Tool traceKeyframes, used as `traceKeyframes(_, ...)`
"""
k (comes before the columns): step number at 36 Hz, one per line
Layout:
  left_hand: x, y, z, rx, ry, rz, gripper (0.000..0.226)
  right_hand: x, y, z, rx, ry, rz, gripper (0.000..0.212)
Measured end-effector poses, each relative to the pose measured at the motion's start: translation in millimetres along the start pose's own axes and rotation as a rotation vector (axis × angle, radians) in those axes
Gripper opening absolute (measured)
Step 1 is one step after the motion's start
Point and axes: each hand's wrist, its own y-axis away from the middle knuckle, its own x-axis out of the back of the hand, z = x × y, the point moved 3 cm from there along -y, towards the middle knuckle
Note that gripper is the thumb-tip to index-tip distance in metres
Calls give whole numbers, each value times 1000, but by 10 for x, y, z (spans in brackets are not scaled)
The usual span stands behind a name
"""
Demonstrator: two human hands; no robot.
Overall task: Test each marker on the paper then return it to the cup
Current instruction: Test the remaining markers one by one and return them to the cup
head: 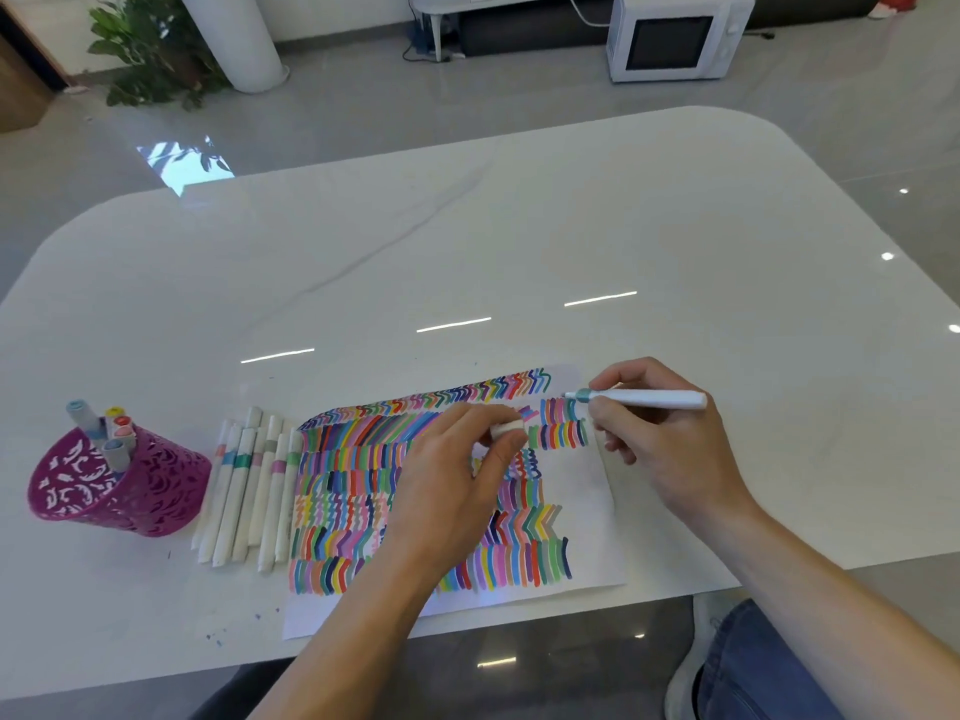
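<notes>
At the paper (587, 517), right grip (660, 444) pinches marker (649, 400).

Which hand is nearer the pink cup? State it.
Left. The left hand lies on the paper right of the pink cup; the right hand is farther right.

The paper (584, 517) lies flat at lower centre, almost filled with rows of many-coloured strokes. One white marker (647, 399), uncapped, lies nearly level in the right grip (660, 449), its teal tip at the sheet's upper right. Its white cap (506, 430) sits pinched in the left grip (452, 480). Left of the paper, a row of white markers (249, 491) lies on the surface. Far left, a magenta openwork cup (130, 496) holds several capped markers (104, 431).
</notes>
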Motion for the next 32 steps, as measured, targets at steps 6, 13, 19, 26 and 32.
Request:
traceKeyframes(6, 41, -10, -10, 203, 243, -8, 18, -54, 46, -101, -6, -99, -28, 14)
traceKeyframes(13, 48, 35, 52, 329, 566, -100, 22, -61, 92, -192, -11, -173, -26, 14)
traceKeyframes(19, 29, 41, 79, 303, 560, -131, 20, -97, 117, -212, 5, -183, -58, 13)
traceKeyframes(26, 36, 40, 113, 257, 513, -170, 24, -145, 128, -156, -10, -102, -111, 10)
traceKeyframes(32, 50, 50, 126, 262, 512, -154, 21, -183, 131, -116, -41, -121, -136, 9)
